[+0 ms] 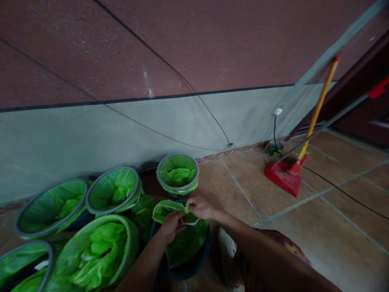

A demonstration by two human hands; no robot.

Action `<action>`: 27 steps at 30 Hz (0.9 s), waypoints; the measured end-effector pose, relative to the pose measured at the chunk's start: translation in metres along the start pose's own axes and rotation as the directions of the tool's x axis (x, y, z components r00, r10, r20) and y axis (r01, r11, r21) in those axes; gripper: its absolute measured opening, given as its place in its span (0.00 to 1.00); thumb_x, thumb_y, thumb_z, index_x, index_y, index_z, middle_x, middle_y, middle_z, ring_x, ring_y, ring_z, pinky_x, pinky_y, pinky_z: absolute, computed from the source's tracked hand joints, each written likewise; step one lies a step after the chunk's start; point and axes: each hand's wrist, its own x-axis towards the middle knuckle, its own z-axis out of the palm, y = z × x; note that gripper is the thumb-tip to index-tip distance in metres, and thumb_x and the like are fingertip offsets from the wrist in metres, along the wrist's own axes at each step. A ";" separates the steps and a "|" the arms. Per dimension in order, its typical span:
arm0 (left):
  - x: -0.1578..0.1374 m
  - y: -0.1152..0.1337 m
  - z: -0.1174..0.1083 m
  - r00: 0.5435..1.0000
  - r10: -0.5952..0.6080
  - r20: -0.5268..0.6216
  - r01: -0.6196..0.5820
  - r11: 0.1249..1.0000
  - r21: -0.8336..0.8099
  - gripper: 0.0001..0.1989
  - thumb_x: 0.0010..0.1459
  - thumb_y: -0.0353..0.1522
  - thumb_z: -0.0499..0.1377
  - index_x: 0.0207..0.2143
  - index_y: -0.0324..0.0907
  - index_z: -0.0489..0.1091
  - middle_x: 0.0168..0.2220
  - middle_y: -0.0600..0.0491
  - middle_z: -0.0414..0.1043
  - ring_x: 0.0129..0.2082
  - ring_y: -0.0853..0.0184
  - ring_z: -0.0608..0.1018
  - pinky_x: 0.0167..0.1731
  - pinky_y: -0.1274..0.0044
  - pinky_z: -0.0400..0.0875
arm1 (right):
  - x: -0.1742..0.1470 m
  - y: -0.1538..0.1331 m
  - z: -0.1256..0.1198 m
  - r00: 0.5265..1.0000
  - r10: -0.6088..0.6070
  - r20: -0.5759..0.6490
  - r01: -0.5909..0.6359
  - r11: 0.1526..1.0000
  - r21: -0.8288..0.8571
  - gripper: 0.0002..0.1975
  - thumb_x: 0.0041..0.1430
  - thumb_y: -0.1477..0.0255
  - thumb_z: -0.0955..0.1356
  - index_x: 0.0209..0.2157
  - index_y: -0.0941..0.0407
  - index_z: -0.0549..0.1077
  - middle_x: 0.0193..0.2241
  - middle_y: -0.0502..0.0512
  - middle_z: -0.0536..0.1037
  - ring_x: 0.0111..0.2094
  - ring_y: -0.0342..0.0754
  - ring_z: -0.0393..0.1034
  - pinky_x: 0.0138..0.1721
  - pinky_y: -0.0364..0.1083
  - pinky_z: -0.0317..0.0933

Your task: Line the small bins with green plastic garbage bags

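A thin, see-through green trash bag hangs into a dark blue bin in front of me. My right hand pinches a gathered bit of the bag's edge above the far side of the bin. Lower and to the left, my left hand is closed on the same bag's edge, its fingertips partly hidden. Between and left of the hands, part of the bag's rim stands up above the bin. A pale strip shows just beneath the hands, too unclear to name.
Several bins lined with green bags stand at the left, among them a grey-rimmed bin and a light green bin. A small lined bin is by the wall. At the right are a red dustpan with a yellow handle and a black cable.
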 end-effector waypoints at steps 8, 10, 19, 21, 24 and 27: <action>-0.005 0.014 0.003 0.999 -0.040 -0.031 0.033 0.982 -0.186 0.03 0.52 0.29 0.57 0.26 0.40 0.68 0.22 0.54 0.74 0.23 0.69 0.76 0.29 0.76 0.70 | -0.001 0.000 0.007 0.995 -0.036 0.096 0.033 0.999 0.034 0.13 0.50 0.80 0.65 0.35 0.60 0.80 0.29 0.52 0.80 0.27 0.41 0.68 0.28 0.38 0.59; -0.004 0.015 0.003 0.999 -0.038 -0.029 0.030 0.974 -0.226 0.07 0.53 0.27 0.54 0.23 0.40 0.67 0.20 0.54 0.72 0.22 0.69 0.75 0.29 0.75 0.71 | -0.001 0.000 0.008 0.992 -0.053 0.110 0.052 0.999 0.016 0.13 0.50 0.80 0.66 0.36 0.59 0.80 0.30 0.52 0.80 0.28 0.41 0.69 0.29 0.38 0.59; -0.009 0.019 0.005 0.992 0.106 0.067 -0.087 0.966 -0.242 0.03 0.50 0.31 0.61 0.26 0.40 0.71 0.27 0.53 0.76 0.30 0.68 0.78 0.34 0.77 0.71 | -0.007 -0.008 0.008 0.976 -0.160 0.148 0.182 0.972 -0.149 0.13 0.55 0.77 0.65 0.38 0.57 0.80 0.35 0.53 0.82 0.35 0.44 0.74 0.36 0.39 0.62; -0.010 0.016 0.006 0.988 0.151 0.033 -0.143 0.974 -0.176 0.02 0.45 0.28 0.61 0.25 0.40 0.70 0.25 0.54 0.75 0.30 0.67 0.78 0.33 0.77 0.70 | -0.008 -0.011 0.008 0.994 -0.081 0.073 0.091 0.984 -0.151 0.13 0.56 0.77 0.64 0.37 0.58 0.80 0.35 0.55 0.82 0.36 0.45 0.75 0.36 0.40 0.62; -0.010 0.014 0.007 0.984 0.178 -0.014 -0.178 0.980 -0.086 0.06 0.44 0.25 0.59 0.26 0.42 0.71 0.26 0.53 0.77 0.33 0.64 0.80 0.35 0.76 0.70 | -0.006 -0.012 0.006 0.995 0.036 -0.097 -0.049 0.990 -0.130 0.13 0.59 0.76 0.63 0.38 0.59 0.80 0.37 0.57 0.82 0.39 0.47 0.75 0.39 0.41 0.63; -0.010 0.012 0.006 0.976 0.214 -0.032 -0.215 0.976 -0.020 0.07 0.45 0.25 0.58 0.28 0.42 0.72 0.29 0.52 0.78 0.35 0.63 0.80 0.37 0.74 0.71 | -0.001 -0.009 0.007 0.983 0.089 -0.158 -0.105 0.990 -0.095 0.16 0.56 0.67 0.69 0.45 0.59 0.77 0.41 0.59 0.80 0.43 0.50 0.74 0.44 0.43 0.63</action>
